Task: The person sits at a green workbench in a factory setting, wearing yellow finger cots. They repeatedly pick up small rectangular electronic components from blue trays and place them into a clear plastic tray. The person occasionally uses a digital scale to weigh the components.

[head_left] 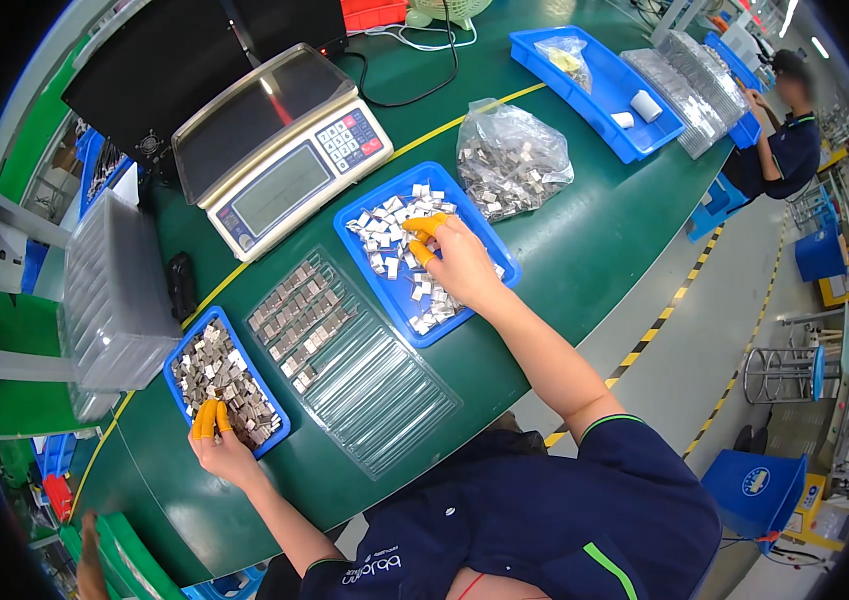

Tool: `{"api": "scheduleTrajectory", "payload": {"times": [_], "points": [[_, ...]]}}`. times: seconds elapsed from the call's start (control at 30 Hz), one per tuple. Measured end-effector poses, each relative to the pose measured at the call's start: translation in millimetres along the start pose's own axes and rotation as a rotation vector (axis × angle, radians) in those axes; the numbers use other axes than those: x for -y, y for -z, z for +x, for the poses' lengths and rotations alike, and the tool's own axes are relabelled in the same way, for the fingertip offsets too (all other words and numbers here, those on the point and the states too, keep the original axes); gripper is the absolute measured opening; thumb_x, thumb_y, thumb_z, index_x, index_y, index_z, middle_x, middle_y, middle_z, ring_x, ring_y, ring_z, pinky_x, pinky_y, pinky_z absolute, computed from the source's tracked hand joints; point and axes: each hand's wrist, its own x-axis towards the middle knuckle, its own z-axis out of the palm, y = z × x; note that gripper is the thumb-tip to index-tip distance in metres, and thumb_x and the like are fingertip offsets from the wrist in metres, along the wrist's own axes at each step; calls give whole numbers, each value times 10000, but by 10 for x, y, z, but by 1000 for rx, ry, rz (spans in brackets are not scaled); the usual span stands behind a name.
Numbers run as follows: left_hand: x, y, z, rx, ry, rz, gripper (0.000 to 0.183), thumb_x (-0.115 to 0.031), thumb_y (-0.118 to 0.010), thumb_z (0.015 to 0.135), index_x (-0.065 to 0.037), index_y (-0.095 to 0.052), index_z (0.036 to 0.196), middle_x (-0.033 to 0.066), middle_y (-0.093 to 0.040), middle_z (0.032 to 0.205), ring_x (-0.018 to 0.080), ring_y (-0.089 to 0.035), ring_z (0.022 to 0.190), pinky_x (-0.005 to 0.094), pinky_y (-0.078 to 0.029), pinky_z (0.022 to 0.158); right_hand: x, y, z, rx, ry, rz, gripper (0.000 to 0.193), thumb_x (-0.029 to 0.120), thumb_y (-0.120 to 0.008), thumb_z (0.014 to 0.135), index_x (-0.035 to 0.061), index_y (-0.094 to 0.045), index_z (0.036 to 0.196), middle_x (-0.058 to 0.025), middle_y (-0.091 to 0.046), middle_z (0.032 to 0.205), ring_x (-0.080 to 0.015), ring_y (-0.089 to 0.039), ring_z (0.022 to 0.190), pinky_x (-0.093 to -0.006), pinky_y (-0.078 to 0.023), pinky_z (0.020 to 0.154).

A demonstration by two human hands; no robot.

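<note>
My left hand (225, 452), with yellow finger covers, is at the near end of a small blue tray (278, 437) filled with small metal pieces (220, 370). Its fingers are close together among them; what they hold, if anything, is hidden. My right hand (463, 262), also in yellow finger covers, reaches over a larger blue tray (501, 250) of small white-and-silver pieces (382, 226). Thumb and forefinger are apart there, with nothing visible between them. Between the trays lies a clear slotted plastic tray (385, 410), its far-left part lined with rows of metal pieces (300, 312).
A digital scale (280, 190) stands behind the trays. Beyond my right hand sit a clear bag of metal pieces (513, 165) and a blue bin (605, 105). Stacked clear trays (120, 290) rise at left. Another person (790, 135) works at the far right.
</note>
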Motion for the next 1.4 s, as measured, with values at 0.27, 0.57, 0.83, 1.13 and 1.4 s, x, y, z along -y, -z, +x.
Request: {"api": "scheduleTrajectory", "payload": {"times": [0.27, 0.57, 0.83, 1.13, 1.4], "points": [[-87, 68, 30, -134, -18, -136, 149, -16, -688, 733, -10, -680, 882, 90, -656, 868, 208, -605, 781, 312, -479, 726, 616, 988, 56, -380, 397, 677, 587, 36, -705, 705, 43, -450, 1234, -92, -526, 1160, -159, -555, 922, -272, -443, 755], [-54, -2, -102, -42, 190, -442, 164, -45, -662, 785, 28, -669, 931, 89, -676, 896, 131, -610, 788, 260, -478, 743, 1361, 2343, -87, -198, 973, 474, 613, 180, -642, 770, 69, -378, 1312, -113, -397, 1302, -232, -392, 1148, -367, -311, 935], [-75, 76, -104, 21, 230, -542, 167, 6, -634, 788, 69, -650, 941, 144, -666, 906, 178, -631, 797, 284, -492, 769, 1224, 2469, -498, -348, 949, 451, 591, 209, -624, 794, 87, -383, 1319, -116, -360, 1340, -247, -344, 1208, -374, -289, 978], [-50, 6, -130, 77, 378, -701, 198, -17, -613, 825, 65, -614, 1006, 110, -655, 911, 126, -619, 722, 208, -491, 630, 1072, 1967, 45, -359, 785, 404, 567, 242, -603, 820, 107, -387, 1327, -119, -319, 1382, -263, -290, 1277, -382, -264, 1026], [-13, -74, -129, 29, 324, -730, 191, 3, -587, 836, 64, -607, 1016, 102, -646, 883, 121, -604, 704, 220, -499, 641, -848, 1034, 950, -116, -162, -624, 532, 276, -737, 644, 94, -560, 1111, -195, -599, 1004, -343, -604, 855, -417, -497, 738]]}}
